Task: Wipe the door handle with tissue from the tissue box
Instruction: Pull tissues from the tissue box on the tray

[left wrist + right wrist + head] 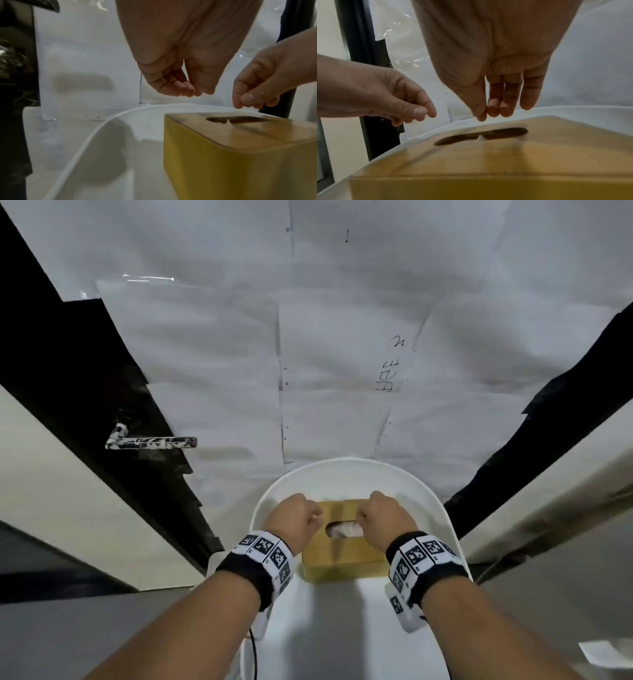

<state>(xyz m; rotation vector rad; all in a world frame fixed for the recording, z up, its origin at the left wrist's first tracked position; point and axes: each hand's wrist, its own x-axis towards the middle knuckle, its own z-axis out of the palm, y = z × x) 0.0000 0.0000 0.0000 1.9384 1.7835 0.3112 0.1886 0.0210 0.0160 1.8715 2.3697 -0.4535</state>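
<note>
A yellow tissue box (pixel 342 559) with a wooden lid stands on a white table (pixel 342 465) in front of the door. A white tissue (pixel 344 530) shows low inside the lid's oval slot (pixel 480 138). My left hand (pixel 294 518) hovers over the box's left edge, fingers loosely curled (pixel 193 92), holding nothing. Just above the slot's right end, my right hand (pixel 383 518) hangs with its fingers pointing down (pixel 494 112) and is also empty. The door handle (pixel 150 441), a horizontal lever smeared white and black, sits on the dark door edge far to the left.
White paper sheets (pixel 342 354) cover the door straight ahead, between dark frame strips (pixel 68 364) on both sides. The table's raised rim (pixel 96 129) curves around the box. A loose sheet (pixel 606 654) lies on the grey floor at the lower right.
</note>
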